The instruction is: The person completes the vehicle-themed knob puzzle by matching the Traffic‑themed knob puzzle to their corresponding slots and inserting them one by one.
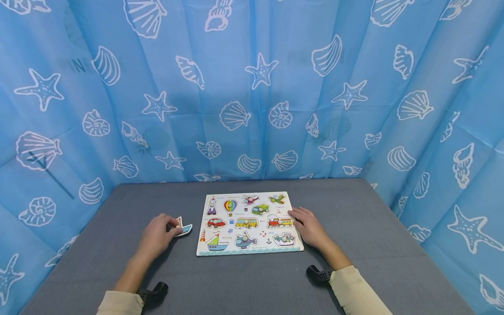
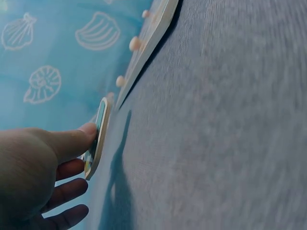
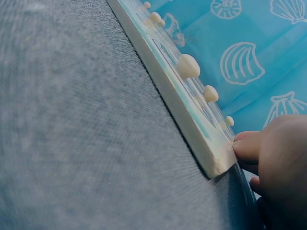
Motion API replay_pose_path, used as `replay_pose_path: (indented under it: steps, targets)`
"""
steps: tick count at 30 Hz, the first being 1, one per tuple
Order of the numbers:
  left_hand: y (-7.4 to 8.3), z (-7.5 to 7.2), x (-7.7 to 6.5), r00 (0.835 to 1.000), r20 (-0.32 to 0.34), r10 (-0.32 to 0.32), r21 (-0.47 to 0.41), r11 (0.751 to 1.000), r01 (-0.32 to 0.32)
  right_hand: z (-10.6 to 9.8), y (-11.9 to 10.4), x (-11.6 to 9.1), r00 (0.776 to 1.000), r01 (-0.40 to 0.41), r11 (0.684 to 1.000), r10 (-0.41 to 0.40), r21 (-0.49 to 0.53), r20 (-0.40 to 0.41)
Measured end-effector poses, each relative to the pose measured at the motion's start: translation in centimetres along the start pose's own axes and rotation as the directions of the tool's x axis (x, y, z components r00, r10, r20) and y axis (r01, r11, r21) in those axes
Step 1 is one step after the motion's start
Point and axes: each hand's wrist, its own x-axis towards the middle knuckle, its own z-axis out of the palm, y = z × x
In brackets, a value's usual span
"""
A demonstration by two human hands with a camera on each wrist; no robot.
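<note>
On the grey table lies a wooden peg puzzle board [image 1: 232, 236] with pictures of vehicles, many bearing small round knobs. My left hand [image 1: 156, 234] is left of the board and pinches a sailboat puzzle piece [image 1: 186, 229] between thumb and fingers. In the left wrist view the piece [image 2: 98, 139] is tilted on edge, close over the table, with its shadow beside it. My right hand [image 1: 311, 228] rests at the board's right edge. The right wrist view shows its thumb [image 3: 247, 147] touching the board's side near a corner; the other fingers are partly hidden.
A blue curtain [image 1: 260, 109] with white shells and starfish hangs behind and beside the table [image 1: 252, 284]. Black wrist straps with protruding mounts [image 1: 155, 294] sit on both forearms, close over the tabletop. Pale sleeves [image 1: 356, 288] cover the arms.
</note>
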Motion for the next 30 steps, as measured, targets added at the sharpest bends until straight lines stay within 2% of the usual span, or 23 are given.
replay_pose_path:
  steps: [8, 18, 26, 30]
  targets:
    - [1.1, 0.6, -0.2, 0.998, 0.006, 0.061, 0.030, 0.998, -0.061, 0.1, 0.0, -0.1, 1.000, 0.001, 1.000, -0.001, 0.003, 0.004]
    - [3.0, 1.5, -0.9, 0.983, 0.026, 0.179, 0.044, 0.983, -0.180, 0.0, 0.0, -0.1, 1.000, -0.006, 1.000, 0.006, 0.008, 0.000]
    - [4.6, 2.3, -1.0, 0.982, 0.079, 0.174, 0.059, 0.982, -0.179, 0.0, 0.0, 0.0, 1.000, -0.007, 1.000, 0.007, 0.005, 0.003]
    - [5.2, 2.7, -1.1, 0.977, 0.092, 0.194, 0.063, 0.978, -0.201, 0.1, 0.1, 0.0, 1.000, -0.005, 1.000, 0.005, 0.003, 0.002]
